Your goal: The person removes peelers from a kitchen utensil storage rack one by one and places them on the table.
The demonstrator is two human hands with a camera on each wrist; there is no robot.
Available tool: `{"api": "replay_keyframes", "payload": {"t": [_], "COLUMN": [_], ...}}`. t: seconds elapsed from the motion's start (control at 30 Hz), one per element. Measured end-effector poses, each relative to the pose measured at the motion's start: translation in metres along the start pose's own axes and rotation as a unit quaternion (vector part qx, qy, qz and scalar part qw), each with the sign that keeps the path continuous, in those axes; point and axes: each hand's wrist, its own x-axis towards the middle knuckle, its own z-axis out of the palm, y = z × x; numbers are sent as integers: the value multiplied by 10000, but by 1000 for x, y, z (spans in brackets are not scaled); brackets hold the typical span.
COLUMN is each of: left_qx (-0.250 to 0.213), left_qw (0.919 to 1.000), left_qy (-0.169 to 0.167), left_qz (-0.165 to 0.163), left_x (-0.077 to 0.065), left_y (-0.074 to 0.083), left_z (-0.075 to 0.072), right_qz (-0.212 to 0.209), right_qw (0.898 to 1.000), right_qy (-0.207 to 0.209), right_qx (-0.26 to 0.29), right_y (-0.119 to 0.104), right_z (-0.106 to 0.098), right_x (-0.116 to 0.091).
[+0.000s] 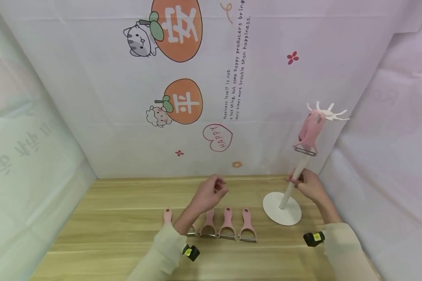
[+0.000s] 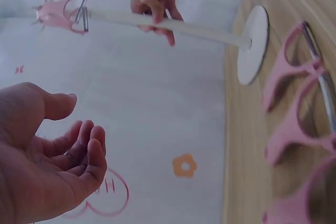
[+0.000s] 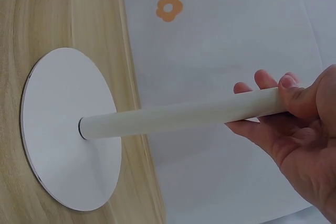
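Note:
A white stand (image 1: pixel 289 194) with a round base and a crown of hooks rises at the right of the wooden table. Around its pole curl the fingers of my right hand (image 1: pixel 306 184), as the right wrist view also shows. Pink peelers (image 1: pixel 315 130) hang from the hooks; their overlap hides how many. My left hand (image 1: pixel 208 194) hovers over the table with loosely bent fingers and holds nothing. Just below it lie several more pink peelers (image 1: pixel 227 221) in a row, handles toward the wall. The left forearm partly covers some of them.
The wooden table (image 1: pixel 119 218) meets a white printed cloth (image 1: pixel 260 128) at the back. White cloth sides (image 1: pixel 390 164) stand to the left and right, the right one close to the stand's hooks.

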Motion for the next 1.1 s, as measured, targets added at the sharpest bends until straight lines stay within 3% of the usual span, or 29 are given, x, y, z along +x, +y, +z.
{"api": "replay_keyframes", "payload": {"t": [0.1,0.3,0.63,0.93,1.1], "left_qx": [-70,-22,-342,-1055,-974], "left_qw": [9998,9978,9922,9827,9840], "left_qy": [-142,-154,-92,251,594], "left_qz": [103,648,1195,1499,1367], "left_x": [14,46,86,118,129], "left_y": [20,59,120,176,195], "left_z": [13,30,49,68,73], "right_qz": [54,130,178,12,2], "right_qw": [9999,9997,9997,9999,9999], "right_qy": [-87,-181,-134,-97,-119], "right_qx": [-74,-100,-55,107,-40], "right_y": [1,-2,-2,4,2], "right_z": [0,1,0,-1,0], "right_x": [-2,0,-4,-6,-2]}}
